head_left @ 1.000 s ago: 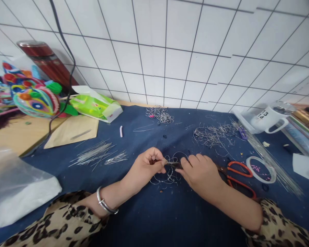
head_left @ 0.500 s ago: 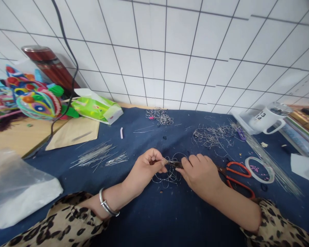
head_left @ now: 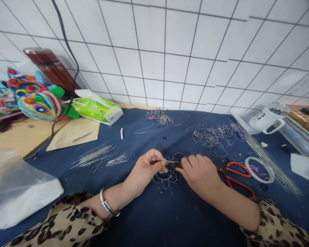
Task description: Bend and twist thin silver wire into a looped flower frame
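Observation:
My right hand (head_left: pixel 202 173) is closed around a pair of dark pliers (head_left: pixel 175 164), whose narrow jaws point left. Their tips meet the fingertips of my left hand (head_left: pixel 150 166), which pinches a thin silver wire there. The pinched part of the wire is too small to make out fully. Just below and behind the pliers, a loose tangle of wire loops (head_left: pixel 170 176) lies on the dark blue cloth (head_left: pixel 185 216). Scissors with orange handles (head_left: pixel 239 169) rest to the right of my right hand, their blades partly hidden by it.
Straight wires (head_left: pixel 94 156) lie left of my hands, with a shorter bunch (head_left: pixel 117 159) beside them. Wire tangles (head_left: pixel 212 135) sit farther back. At right are a clear ring (head_left: pixel 272 171) around pink bits, long wires (head_left: pixel 280 175) and a white mug (head_left: pixel 265 120). A plastic bag (head_left: pixel 28 192) lies left.
Almost nothing differs. Both hands keep the same hold at the same spot, and the view has shifted very slightly.

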{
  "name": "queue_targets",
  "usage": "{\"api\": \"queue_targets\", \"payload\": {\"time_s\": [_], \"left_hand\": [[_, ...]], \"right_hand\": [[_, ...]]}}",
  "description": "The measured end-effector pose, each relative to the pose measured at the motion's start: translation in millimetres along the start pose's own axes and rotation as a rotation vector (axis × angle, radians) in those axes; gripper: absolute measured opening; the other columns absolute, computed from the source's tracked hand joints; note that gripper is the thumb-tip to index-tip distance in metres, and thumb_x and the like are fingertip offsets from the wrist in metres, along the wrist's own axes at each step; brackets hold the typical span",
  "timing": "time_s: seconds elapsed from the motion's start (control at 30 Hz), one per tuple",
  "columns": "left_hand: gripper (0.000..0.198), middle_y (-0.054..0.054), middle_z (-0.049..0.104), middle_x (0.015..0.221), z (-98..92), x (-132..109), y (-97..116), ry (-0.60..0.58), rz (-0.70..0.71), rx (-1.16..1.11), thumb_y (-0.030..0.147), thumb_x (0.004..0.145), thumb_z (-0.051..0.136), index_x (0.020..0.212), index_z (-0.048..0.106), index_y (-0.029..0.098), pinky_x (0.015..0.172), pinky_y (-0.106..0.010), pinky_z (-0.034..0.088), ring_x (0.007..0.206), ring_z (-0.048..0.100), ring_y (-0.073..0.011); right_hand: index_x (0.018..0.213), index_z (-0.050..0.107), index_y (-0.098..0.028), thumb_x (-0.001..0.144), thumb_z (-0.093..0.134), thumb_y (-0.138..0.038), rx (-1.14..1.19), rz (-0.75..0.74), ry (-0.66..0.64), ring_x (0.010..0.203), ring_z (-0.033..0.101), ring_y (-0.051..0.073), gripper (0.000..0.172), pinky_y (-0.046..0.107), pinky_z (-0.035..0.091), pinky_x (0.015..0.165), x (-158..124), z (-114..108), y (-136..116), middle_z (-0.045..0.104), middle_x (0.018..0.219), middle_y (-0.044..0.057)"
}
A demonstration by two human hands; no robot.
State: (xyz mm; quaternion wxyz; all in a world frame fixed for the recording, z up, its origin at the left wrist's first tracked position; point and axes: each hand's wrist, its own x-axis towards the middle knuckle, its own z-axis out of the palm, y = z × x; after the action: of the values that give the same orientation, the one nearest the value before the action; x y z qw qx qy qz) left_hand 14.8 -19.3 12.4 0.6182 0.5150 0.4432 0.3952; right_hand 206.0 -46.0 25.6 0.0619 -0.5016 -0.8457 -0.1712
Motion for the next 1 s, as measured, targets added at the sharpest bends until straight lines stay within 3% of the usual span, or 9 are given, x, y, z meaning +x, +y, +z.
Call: {"api": "queue_targets", "payload": {"time_s": [0.2, 0.5, 1.0], "left_hand": [[0.008, 0.0, 0.062, 0.06, 1.0, 0.5, -3.5, 0.014, 0.011, -0.037, 0.021, 0.078, 0.057, 0.076, 0.051, 0.016, 0.06, -0.022, 0.042, 0.059, 0.055, -0.0104], [0.008, 0.0, 0.061, 0.059, 2.9, 0.1, -1.6, 0.043, 0.02, -0.054, 0.02, 0.075, 0.058, 0.074, 0.051, 0.016, 0.06, -0.022, 0.04, 0.058, 0.054, -0.0106], [0.005, 0.001, 0.061, 0.059, 2.2, 0.4, -2.8, 0.02, 0.005, -0.06, 0.018, 0.076, 0.056, 0.075, 0.052, 0.016, 0.06, -0.022, 0.042, 0.058, 0.054, -0.01]], "right_hand": [[0.089, 0.055, -0.015, 0.09, 0.036, -0.039, -0.037, -0.008, 0.034, 0.064, 0.04, 0.016, 0.03, 0.031, 0.019, 0.058, 0.8, 2.2, -1.5, 0.05, 0.069, 0.005], [0.074, 0.05, -0.017, 0.089, 0.039, -0.037, -0.029, 0.015, 0.03, 0.063, 0.039, 0.016, 0.027, 0.03, 0.018, 0.057, 1.7, 0.9, -4.0, 0.049, 0.067, 0.005], [0.072, 0.048, -0.017, 0.088, 0.04, -0.037, 0.016, -0.006, 0.026, 0.06, 0.04, 0.016, 0.027, 0.029, 0.018, 0.055, 2.3, 8.7, -0.7, 0.049, 0.064, 0.004]]}}
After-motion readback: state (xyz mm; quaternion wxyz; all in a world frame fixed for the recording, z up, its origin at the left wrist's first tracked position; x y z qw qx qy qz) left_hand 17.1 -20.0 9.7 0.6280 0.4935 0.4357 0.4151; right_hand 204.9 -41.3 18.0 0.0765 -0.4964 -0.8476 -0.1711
